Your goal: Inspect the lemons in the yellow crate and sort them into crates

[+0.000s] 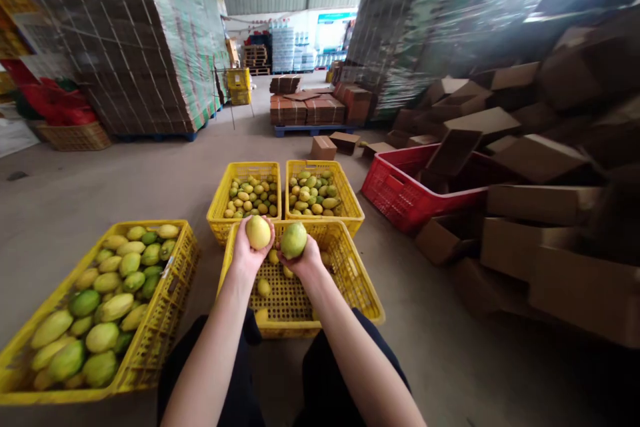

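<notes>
Holds yellow fruit (259,232) in left hand (245,251) and green fruit (293,240) in right hand (309,257), above central yellow crate (358,273), with fingers cupped around each. Shows long axes roughly upright in view; cannot tell stem-end direction.

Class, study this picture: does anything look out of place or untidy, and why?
Yes: on the right, cardboard boxes lie heaped at odd angles, and one tilts inside the red crate. That looks odd against the tidy brown stacks on the blue pallet and the upright yellow crates.

Text — none can be read.
</notes>
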Tool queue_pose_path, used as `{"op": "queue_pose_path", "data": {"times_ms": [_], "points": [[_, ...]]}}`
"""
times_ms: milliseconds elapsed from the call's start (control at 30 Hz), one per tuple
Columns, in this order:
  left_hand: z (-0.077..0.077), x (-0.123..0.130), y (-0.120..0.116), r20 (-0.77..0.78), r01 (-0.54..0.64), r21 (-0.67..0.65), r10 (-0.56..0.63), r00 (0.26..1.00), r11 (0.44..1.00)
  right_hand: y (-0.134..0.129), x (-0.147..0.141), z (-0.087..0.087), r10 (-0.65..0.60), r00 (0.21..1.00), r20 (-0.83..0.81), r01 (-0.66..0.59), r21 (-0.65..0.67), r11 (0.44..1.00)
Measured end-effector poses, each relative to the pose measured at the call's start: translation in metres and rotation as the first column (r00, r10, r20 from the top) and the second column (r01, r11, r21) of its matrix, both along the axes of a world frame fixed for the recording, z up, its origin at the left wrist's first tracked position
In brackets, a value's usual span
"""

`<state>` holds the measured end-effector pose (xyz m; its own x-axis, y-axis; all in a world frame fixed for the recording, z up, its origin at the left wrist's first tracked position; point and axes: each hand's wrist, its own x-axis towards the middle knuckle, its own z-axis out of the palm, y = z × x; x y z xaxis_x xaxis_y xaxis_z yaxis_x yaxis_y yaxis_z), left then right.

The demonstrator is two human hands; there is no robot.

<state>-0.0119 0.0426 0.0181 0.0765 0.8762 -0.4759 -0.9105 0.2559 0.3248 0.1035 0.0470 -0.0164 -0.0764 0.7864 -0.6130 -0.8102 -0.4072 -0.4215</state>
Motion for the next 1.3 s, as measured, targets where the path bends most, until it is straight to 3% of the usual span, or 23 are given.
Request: {"op": "queue_pose_path", "data": {"times_ms": [133,333,633,833,1067,1300], "points": [[0.0,-0.001,0.0,0.023,-0.038,-0.06,0.04,0.999,0.997,-0.002,-0.002,0.005,-0.049,0.998,0.048,0.053,-0.093,0.994],[-0.003,0.005,0.004,-0.029,-0.163,-0.098,0.161,0.987,0.982,-0.002,-0.003,0.01,-0.101,0.993,0.069,0.109,-0.131,0.985],[-0.002,0.013,0.006,0.144,-0.131,-0.167,0.156,0.977,0.977,-0.002,-0.004,0.013,-0.076,0.997,0.031,0.079,-0.151,0.985],[-0.006,0.011,0.007,-0.014,-0.226,-0.1,0.226,0.974,0.969,-0.003,0.002,0.017,-0.11,0.994,0.022,0.112,-0.128,0.985],[-0.011,0.012,0.009,0.081,-0.108,-0.18,0.124,0.989,0.978,-0.004,0.003,0.018,-0.048,0.998,-0.033,0.043,-0.121,0.992],[-0.011,0.011,0.009,-0.104,-0.186,-0.138,0.173,0.979,0.973,-0.002,0.003,0.013,-0.096,0.995,-0.027,0.094,-0.07,0.993]]}}
